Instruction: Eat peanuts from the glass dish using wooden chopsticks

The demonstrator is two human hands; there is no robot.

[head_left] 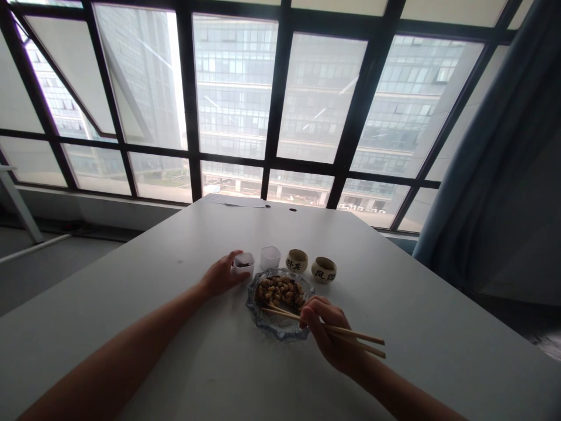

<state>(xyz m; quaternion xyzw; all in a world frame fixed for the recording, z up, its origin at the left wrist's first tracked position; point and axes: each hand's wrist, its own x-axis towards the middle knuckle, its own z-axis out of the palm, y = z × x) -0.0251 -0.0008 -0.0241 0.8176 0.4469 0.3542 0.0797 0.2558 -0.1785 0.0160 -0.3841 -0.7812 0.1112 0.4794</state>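
My left hand [223,275] is wrapped round a small white cup [243,270] with a little dark stuff inside. In my right hand [328,327] is a pair of wooden chopsticks [357,335], their tips low in a scalloped glass dish [284,334]. Brown nuts or beans [281,290] with dark pieces among them fill the back of that dish. Whether the tips pinch anything is too small to tell. A second white cup [270,258] stands just behind the dish.
Two round cream cups with black characters, one [297,261] behind the dish and one [324,270] to its right, stand on the white table [184,362]. Papers [236,202] lie at the far edge. Beyond are windows and a blue curtain [477,146] on the right.
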